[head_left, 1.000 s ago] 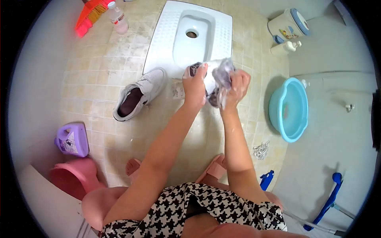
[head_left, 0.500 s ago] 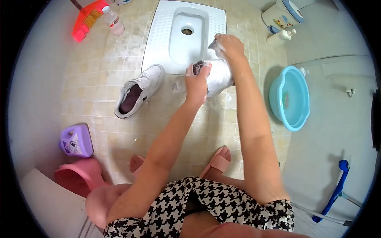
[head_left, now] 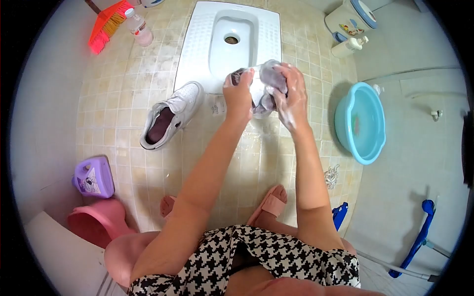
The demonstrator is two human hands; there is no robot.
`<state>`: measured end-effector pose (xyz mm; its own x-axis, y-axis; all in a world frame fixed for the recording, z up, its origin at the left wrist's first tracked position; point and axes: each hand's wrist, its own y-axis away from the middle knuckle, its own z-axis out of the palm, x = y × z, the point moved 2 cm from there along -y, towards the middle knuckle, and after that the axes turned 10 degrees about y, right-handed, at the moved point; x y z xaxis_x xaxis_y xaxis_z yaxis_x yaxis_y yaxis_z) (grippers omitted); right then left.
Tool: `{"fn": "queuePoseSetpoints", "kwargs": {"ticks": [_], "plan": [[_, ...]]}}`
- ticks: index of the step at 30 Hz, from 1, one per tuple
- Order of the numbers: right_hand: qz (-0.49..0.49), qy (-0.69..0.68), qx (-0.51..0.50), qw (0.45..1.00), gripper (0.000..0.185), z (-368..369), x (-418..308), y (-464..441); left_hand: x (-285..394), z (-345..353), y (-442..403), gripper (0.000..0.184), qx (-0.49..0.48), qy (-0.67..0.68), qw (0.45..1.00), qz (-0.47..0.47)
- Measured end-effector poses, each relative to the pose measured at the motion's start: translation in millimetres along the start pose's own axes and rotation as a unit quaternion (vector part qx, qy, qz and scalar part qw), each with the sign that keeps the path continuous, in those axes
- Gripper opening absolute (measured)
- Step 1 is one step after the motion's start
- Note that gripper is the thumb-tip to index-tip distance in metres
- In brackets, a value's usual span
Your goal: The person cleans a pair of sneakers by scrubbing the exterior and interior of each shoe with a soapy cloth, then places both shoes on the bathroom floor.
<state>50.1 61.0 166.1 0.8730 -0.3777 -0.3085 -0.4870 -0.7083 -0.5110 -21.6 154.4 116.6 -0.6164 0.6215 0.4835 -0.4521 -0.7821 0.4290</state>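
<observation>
My left hand [head_left: 239,97] grips a white shoe [head_left: 256,90] by its opening, where the dark inside shows. Soapy foam coats my right hand [head_left: 295,94], whose fingers are wrapped round a wet grey cloth [head_left: 273,78]. That cloth lies against the shoe and hides much of its side. Both hands are held over the tiled floor, just at the front edge of the white squat toilet [head_left: 193,64]. To the left, a second white shoe [head_left: 186,98] with a dark insole rests on the tiles, apart from my hands.
A blue basin [head_left: 344,123] stands at the right, near white laces [head_left: 331,176]. At the left are a purple jug [head_left: 101,177], a pink bucket [head_left: 111,214], a clear bottle [head_left: 143,34] and a broom [head_left: 106,24]. A white pump bottle [head_left: 345,48] stands at upper right.
My right hand and the grey cloth have come down and nearer the shoe's side, showing more cloth. The left hand with the shoe has shifted slightly left and up. The laces now show beside my right arm.
</observation>
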Motion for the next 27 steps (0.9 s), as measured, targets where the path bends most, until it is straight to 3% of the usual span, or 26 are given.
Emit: {"fn": "queuePoseSetpoints", "kwargs": {"ticks": [2,5,8,12,13,17,20,22,23,27], "plan": [[-0.066,-0.001,0.055,0.996,0.029,8,5,-10,1,-3,-3,0.021,-0.017,-0.002,1.000,-0.009],[-0.065,0.025,0.027,0.997,0.022,14,8,-28,-3,-6,-3,0.019,-0.009,-0.028,0.999,-0.026],[0.028,0.150,-0.124,0.980,0.019,15,3,-64,-7,-8,-5,0.018,-0.010,-0.045,0.999,-0.011],[0.032,0.226,-0.262,0.938,0.018,30,8,-95,-12,-7,-6,0.019,-0.015,-0.023,1.000,0.012],[0.051,0.203,-0.212,0.955,0.018,35,12,-94,-11,-7,-6,0.019,-0.011,-0.018,1.000,0.020],[0.050,0.199,-0.234,0.950,0.021,43,20,-98,-11,-7,-2,0.022,-0.008,-0.011,0.999,0.037],[0.080,0.121,-0.185,0.972,0.025,23,5,-75,-6,-9,-7,0.022,-0.001,-0.010,0.999,0.054],[0.029,0.044,-0.101,0.994,0.033,14,-5,-36,0,-14,-12,0.021,0.016,0.004,0.998,0.054],[-0.047,0.023,-0.030,0.998,0.035,15,-11,-21,3,-14,-13,0.020,0.011,0.002,0.999,0.042],[-0.029,0.022,-0.052,0.998,0.030,15,-7,-28,7,-15,-16,0.018,-0.006,-0.011,1.000,0.001]]}}
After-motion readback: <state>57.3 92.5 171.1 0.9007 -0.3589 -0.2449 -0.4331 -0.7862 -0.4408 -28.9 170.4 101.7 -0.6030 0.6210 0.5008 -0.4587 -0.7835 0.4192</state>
